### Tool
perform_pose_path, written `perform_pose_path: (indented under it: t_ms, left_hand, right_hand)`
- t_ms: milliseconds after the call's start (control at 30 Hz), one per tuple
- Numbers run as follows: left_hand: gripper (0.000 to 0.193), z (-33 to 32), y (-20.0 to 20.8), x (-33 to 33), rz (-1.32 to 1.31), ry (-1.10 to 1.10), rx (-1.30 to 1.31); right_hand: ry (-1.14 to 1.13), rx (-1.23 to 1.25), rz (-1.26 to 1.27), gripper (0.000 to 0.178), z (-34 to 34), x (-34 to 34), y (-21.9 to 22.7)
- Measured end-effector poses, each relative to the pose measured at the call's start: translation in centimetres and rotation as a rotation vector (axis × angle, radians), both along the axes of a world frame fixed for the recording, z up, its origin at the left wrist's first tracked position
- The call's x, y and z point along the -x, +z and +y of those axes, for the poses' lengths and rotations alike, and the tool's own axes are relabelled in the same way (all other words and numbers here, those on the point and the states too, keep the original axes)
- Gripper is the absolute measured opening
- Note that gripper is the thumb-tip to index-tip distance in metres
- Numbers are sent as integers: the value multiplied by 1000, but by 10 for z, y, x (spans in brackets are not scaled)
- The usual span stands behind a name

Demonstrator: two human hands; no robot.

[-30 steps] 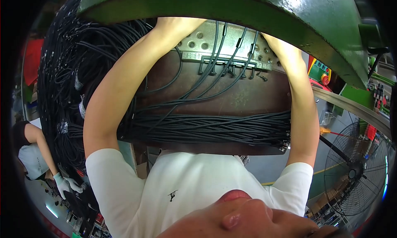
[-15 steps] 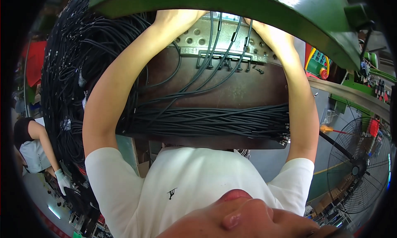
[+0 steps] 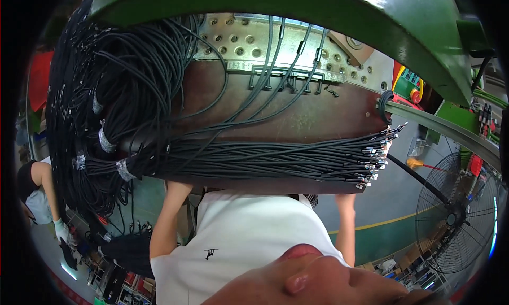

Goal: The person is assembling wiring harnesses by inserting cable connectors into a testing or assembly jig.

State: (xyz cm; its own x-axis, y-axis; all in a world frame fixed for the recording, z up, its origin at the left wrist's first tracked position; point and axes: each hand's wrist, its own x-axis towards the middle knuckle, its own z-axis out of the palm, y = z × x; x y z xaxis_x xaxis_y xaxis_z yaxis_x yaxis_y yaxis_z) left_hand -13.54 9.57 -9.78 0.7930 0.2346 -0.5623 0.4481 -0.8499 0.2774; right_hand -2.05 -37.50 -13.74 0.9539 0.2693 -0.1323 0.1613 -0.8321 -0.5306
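Observation:
My left hand [image 3: 179,189] reaches under the front edge of the dark brown board [image 3: 313,114], left of my shirt. On the other side my right hand [image 3: 345,200] goes below the same edge. The board hides the fingers of both, so whether they hold anything is not visible. Across the board, above my hands, lies a long bundle of black cables [image 3: 265,159] with metal ends at the right. Several single cables [image 3: 281,66] run from it up into a steel press plate [image 3: 238,40]. A black plastic moulded frame [image 3: 289,77] lies at the plate's edge.
A green machine beam [image 3: 275,2] arches over the far side. More black cables [image 3: 138,66] are heaped at the left. A control box with a red button [image 3: 415,95] and a floor fan [image 3: 453,215] stand right. A gloved co-worker [image 3: 42,188] is at far left.
Both my hands have come back from the press plate, down to the board's front edge. The four or so cables at the plate stay in place. The co-worker's gloved hand has moved slightly.

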Motion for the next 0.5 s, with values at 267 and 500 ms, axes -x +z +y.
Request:
perform_pose_path:
  t_ms: [267,500]
  left_hand:
    - [41,9,-28,0,-420,143,80]
    - [40,8,-39,0,-422,-3,-39]
  right_hand:
    - [-55,-246,-13,38,-10,13,-58]
    - [-140,-321,-128,39,14,0,-48]
